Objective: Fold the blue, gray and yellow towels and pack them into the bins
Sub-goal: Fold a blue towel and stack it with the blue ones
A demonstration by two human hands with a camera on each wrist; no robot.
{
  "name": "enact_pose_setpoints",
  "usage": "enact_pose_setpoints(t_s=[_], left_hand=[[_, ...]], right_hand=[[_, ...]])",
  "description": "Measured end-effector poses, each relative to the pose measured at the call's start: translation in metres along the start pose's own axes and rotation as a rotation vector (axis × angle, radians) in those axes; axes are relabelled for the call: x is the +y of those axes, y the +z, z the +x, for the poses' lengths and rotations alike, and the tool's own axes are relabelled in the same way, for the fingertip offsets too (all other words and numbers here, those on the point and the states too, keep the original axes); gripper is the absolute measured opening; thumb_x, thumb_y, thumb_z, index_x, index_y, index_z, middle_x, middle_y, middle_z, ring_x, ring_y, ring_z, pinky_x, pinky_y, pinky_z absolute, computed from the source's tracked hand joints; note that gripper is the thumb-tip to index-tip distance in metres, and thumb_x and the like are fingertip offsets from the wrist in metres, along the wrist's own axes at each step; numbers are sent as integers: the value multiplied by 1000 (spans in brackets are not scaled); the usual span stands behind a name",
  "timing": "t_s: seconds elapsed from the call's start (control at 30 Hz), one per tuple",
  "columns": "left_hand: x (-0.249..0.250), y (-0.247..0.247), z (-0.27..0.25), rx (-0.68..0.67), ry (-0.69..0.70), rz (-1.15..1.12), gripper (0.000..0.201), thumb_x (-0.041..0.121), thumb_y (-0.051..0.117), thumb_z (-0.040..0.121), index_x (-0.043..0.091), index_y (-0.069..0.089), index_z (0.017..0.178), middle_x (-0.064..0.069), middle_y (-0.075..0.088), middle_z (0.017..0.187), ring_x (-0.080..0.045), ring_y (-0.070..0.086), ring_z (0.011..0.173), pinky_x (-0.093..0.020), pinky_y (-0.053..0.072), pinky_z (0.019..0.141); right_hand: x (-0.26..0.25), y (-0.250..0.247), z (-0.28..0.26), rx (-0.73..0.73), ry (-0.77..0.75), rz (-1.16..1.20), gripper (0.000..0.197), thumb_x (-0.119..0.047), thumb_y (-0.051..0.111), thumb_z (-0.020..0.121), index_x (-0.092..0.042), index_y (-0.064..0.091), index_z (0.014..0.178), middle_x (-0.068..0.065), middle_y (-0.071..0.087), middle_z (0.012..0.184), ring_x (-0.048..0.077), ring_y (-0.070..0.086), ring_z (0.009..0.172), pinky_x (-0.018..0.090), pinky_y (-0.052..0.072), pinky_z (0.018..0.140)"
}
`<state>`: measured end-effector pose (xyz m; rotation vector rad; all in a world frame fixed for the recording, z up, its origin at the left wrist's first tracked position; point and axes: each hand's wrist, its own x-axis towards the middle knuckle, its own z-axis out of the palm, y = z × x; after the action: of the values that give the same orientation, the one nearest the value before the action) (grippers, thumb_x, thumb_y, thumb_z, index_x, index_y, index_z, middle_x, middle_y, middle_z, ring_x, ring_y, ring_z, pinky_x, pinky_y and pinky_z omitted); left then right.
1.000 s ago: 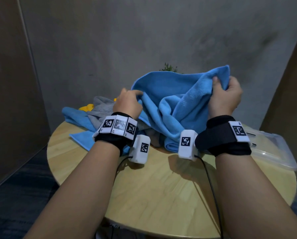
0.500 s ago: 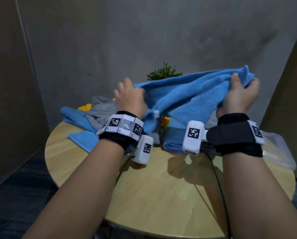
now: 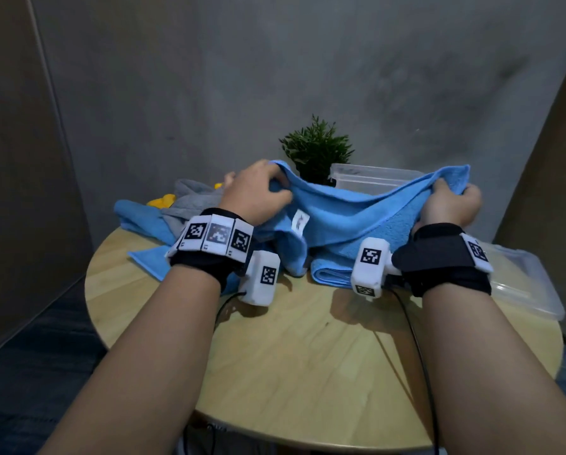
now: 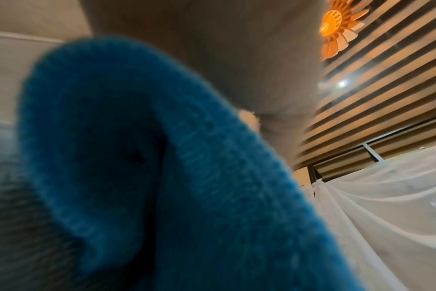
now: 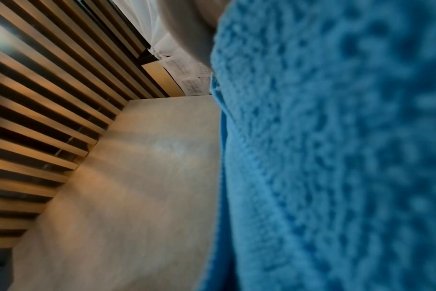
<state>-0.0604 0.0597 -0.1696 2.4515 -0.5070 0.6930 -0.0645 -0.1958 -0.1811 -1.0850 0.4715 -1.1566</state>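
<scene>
I am holding the blue towel [image 3: 357,218] up over the far half of the round table [image 3: 307,372]. My left hand [image 3: 258,195] pinches one top corner, fingers curled around the cloth. My right hand [image 3: 452,208] grips the other top corner the same way. The towel sags in the middle, and its bottom part is bunched up on the table.

To do this step well, I think I should pull my hands apart until the top edge is straight. Then I can lift so the bunched part hangs loose, and lay it flat on the near side of the table, where there is room to fold.

A second blue towel [image 3: 143,231], the gray towel [image 3: 189,205] and the yellow towel [image 3: 163,202] lie in a heap at the far left edge. One clear bin [image 3: 373,178] sits at the far edge beside a small plant [image 3: 317,149]. Another bin [image 3: 531,290] sits at the right edge.

A small white tag [image 3: 299,223] is sewn on the towel. Its writing is too tiny to read.
</scene>
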Motion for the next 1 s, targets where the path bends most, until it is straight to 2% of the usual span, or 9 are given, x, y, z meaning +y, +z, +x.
enact_pose_setpoints(t_s=[0.07,0.17,0.27,0.37,0.57,0.7,0.8,0.93,1.0], left_hand=[[-3,2,-3,-326,48,52,83,76,56,50,28,54,118,5,44,131,-17,37,127,-50,20,110],[-6,4,-6,-508,59,212,98,57,79,58,26,34,139,1,22,149,-19,13,141,-57,7,113],[-9,5,-2,-432,22,274,83,27,79,68,24,33,138,-1,24,149,-22,17,140,-58,6,113],[-12,2,1,-151,-38,238,50,7,59,78,26,50,124,-1,43,133,-23,39,127,-51,17,111],[-27,-8,6,271,-67,-215,28,33,60,65,26,70,90,0,62,96,-23,56,101,-37,41,93],[-23,-13,2,235,5,-809,11,26,65,72,15,65,68,14,55,53,-3,47,56,-20,39,55],[-29,-11,5,107,-176,-1013,18,17,66,86,7,67,71,-3,62,64,-15,54,63,-26,44,62],[-51,3,7,-177,-325,-481,18,13,72,80,14,61,67,-1,58,70,-11,53,70,-23,43,66],[-56,7,7,-135,-348,-434,19,9,75,76,15,59,68,-1,58,74,-12,52,73,-22,42,63]], right_hand=[[0,0,0,10,4,-4,28,-11,60,85,-25,43,68,-1,59,82,21,62,81,41,55,84],[4,-3,2,32,37,2,28,-10,59,86,-24,42,68,-4,57,78,20,61,80,41,55,84],[8,-8,5,59,82,9,28,-11,58,88,-24,42,69,-2,58,81,21,61,80,40,55,82],[10,-11,7,60,100,-10,29,-11,58,88,-24,42,68,-4,56,77,21,60,78,40,55,80],[18,-10,5,-26,49,-143,13,-14,64,85,-18,56,77,2,62,86,18,59,77,38,56,81],[23,-13,8,-23,31,-161,3,-14,63,87,-15,61,89,2,62,88,17,58,78,31,51,76],[24,-15,8,-21,34,-167,4,-13,63,87,-13,63,90,2,61,86,17,57,76,29,49,71],[28,-16,8,-35,74,-227,13,-15,64,86,-11,65,98,3,61,89,19,57,77,31,51,75],[30,-16,8,-41,94,-259,14,-17,64,86,-11,65,99,2,60,90,20,57,78,32,51,77]])
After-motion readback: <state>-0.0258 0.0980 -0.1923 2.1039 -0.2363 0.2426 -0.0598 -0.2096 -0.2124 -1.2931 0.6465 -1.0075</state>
